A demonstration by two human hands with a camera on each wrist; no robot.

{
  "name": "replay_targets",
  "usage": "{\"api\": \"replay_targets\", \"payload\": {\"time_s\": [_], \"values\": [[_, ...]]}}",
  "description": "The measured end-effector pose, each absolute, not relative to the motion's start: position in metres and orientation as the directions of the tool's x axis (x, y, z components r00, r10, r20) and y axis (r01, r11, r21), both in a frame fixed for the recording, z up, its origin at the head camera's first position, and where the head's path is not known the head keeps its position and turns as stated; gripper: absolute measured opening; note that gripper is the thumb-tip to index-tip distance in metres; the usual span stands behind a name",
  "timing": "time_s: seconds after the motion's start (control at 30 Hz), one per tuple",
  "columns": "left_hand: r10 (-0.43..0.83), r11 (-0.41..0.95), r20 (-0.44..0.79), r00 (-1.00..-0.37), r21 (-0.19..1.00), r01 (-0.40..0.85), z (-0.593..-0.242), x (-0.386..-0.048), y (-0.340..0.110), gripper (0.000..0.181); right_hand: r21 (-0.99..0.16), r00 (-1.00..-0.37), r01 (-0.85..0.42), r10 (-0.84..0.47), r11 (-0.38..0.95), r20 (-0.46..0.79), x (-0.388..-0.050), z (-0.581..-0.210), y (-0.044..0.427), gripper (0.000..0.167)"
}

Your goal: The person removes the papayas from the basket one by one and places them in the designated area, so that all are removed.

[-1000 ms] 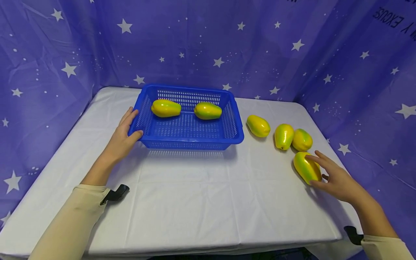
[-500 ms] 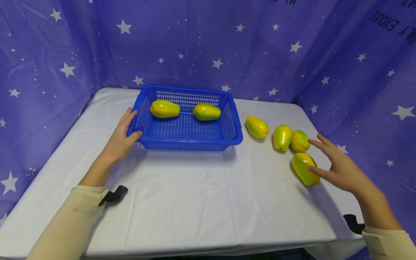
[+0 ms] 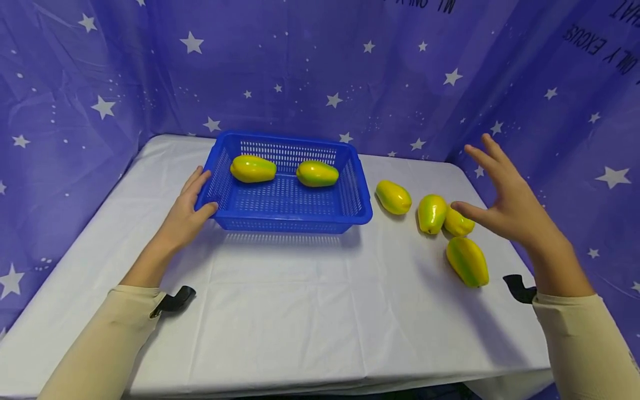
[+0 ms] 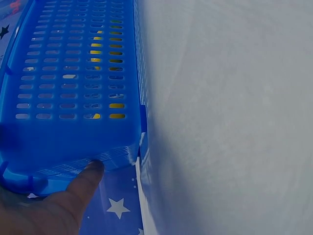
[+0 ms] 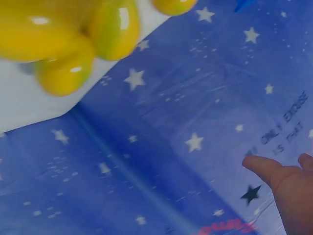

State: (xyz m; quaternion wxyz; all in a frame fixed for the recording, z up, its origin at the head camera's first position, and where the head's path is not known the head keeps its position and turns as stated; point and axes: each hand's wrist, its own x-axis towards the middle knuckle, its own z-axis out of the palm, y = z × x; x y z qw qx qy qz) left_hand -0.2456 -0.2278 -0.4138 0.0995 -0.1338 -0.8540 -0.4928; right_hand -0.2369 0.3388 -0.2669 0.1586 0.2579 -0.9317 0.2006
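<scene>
My left hand holds the front left corner of a blue plastic basket, thumb at the corner and the other fingers along its left side. In the left wrist view, a fingertip touches the slotted basket. Two shiny yellow-green papayas lie inside, a left papaya and a right papaya. My right hand is raised over the right side, fingers spread and holding nothing. Below it lies a papaya; another papaya is partly hidden behind the thumb.
To the right of the basket lie a papaya and another papaya, all on a white cloth-covered table. A purple starred curtain closes in the back and sides.
My right hand has let go of the nearest papaya and risen up and away from it, fingers spreading. My left hand and the basket stay in place.
</scene>
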Motion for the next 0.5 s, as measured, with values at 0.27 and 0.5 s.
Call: {"api": "replay_targets", "payload": {"time_s": [0.27, 0.5], "values": [[0.132, 0.462, 0.305, -0.943, 0.823, 0.331, -0.414, -0.245, -0.228, 0.07, -0.236, -0.747, -0.637, -0.513, 0.734, 0.423, -0.266, -0.247, 0.291, 0.104], [0.127, 0.464, 0.307, -0.943, 0.822, 0.33, -0.411, -0.244, -0.227, 0.07, -0.246, -0.718, -0.68, -0.562, 0.69, 0.41, -0.292, -0.241, 0.254, 0.1]]}}
